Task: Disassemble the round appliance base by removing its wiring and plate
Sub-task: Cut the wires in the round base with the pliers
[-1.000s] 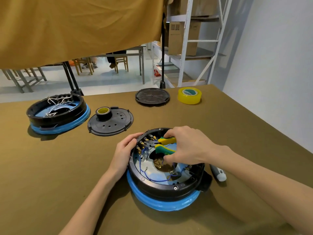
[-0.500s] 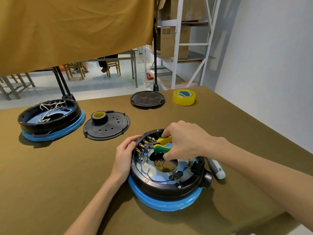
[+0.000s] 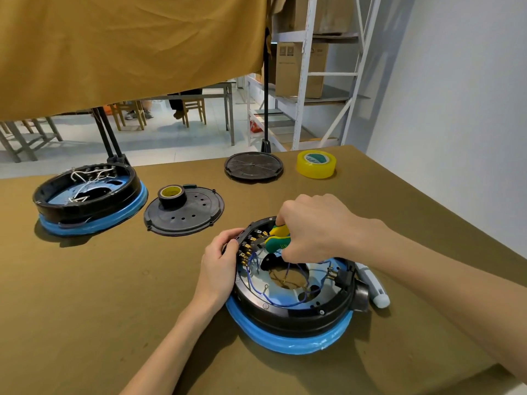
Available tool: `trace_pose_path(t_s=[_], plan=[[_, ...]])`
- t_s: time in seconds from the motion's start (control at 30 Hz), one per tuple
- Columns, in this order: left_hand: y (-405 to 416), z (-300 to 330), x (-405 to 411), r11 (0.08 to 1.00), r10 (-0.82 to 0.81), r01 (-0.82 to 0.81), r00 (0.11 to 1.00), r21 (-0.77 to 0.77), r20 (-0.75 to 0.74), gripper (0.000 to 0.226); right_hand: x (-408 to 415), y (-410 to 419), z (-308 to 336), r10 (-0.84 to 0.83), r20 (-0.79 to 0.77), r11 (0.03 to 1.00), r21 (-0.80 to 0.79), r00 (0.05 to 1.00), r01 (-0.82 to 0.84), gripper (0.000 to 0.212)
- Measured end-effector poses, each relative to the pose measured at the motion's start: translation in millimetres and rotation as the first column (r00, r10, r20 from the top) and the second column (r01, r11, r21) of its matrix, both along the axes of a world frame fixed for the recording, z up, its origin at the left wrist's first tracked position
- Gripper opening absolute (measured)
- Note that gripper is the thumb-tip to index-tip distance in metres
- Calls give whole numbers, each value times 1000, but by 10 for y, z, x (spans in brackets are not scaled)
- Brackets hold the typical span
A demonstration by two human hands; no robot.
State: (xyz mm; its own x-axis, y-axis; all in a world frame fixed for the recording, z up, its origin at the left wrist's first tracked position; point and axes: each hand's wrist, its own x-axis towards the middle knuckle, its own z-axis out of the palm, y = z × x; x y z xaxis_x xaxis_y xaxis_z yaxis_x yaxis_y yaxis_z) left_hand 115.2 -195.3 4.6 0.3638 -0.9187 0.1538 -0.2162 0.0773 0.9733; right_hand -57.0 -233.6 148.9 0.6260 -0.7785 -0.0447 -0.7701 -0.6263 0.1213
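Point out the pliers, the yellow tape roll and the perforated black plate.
pliers (image 3: 278, 238), head view, on the green and yellow handles.
yellow tape roll (image 3: 316, 164), head view, on its outer side.
perforated black plate (image 3: 196, 212), head view, on its bare top face.

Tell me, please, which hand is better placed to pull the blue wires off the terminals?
Probably the right hand: it grips the pliers, whose tip is at the terminals. The left hand steadies the base.

Black base (image 3: 299, 317) with blue rim, yellow-green pliers (image 3: 278, 238), blue wires (image 3: 273, 300)
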Motion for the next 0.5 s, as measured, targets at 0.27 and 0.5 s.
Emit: trace_pose_path(t_s=[0.27,0.5], plan=[[25,-1,-19,1000,2,-2,1000,20,5,31,-1,78,-152,39,-14,987,-152,999,-41,36],[22,2,-36,999,23,-22,1000,29,-11,30,-127,-57,-54,-38,115,994,-95,993,49,59]])
